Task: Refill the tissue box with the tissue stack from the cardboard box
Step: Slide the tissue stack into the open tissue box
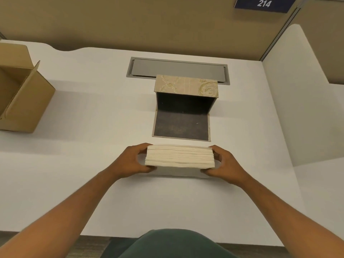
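Observation:
A cream tissue stack [179, 156] is held just above the white desk, near its front. My left hand [134, 161] grips its left end and my right hand [224, 163] grips its right end. Just beyond the stack stands the tissue box [186, 85], beige with a floral pattern. Its dark inside faces me and its flap [181, 125] lies open flat on the desk. The brown cardboard box [28, 97] sits at the far left with its top flaps open; what is inside it is hidden.
A grey cable hatch [176, 68] is set into the white desk [83, 146] right behind the tissue box. Tan partition walls close off the back, and a white side panel [297, 108] rises on the right. A sign reading 214 [263, 3] hangs at top right.

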Tool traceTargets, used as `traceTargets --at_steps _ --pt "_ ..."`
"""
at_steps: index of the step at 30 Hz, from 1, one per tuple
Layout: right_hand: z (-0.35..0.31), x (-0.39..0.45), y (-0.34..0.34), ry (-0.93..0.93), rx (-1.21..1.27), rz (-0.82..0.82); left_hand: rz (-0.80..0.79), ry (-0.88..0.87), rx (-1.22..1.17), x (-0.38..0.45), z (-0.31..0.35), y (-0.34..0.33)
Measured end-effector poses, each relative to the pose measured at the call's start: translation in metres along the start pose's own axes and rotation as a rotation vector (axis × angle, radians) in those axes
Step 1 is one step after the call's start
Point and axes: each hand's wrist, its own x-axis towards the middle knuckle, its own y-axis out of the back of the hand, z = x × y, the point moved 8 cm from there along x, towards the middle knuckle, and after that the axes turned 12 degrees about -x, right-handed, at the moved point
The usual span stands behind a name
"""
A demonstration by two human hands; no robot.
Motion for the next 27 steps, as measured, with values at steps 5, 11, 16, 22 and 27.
traceTargets --at_steps 5,11,16,22,27 --pt "0.002 0.011 0.008 -0.179 0.394 0.006 0.093 0.173 -0.344 0.015 0.009 0.012" --pt "-0.009 0.057 0.024 -0.381 0.504 0.048 0.229 0.283 -0.498 0.065 0.027 0.027" --pt "-0.004 0.092 0.034 -0.509 0.441 0.137 0.349 0.36 -0.542 0.102 0.021 0.036" --pt "-0.003 0.11 0.037 -0.587 0.362 0.226 0.426 0.415 -0.56 0.117 0.009 0.032" --pt "-0.006 0.115 0.037 -0.648 0.262 0.238 0.485 0.43 -0.489 0.12 0.007 0.035"
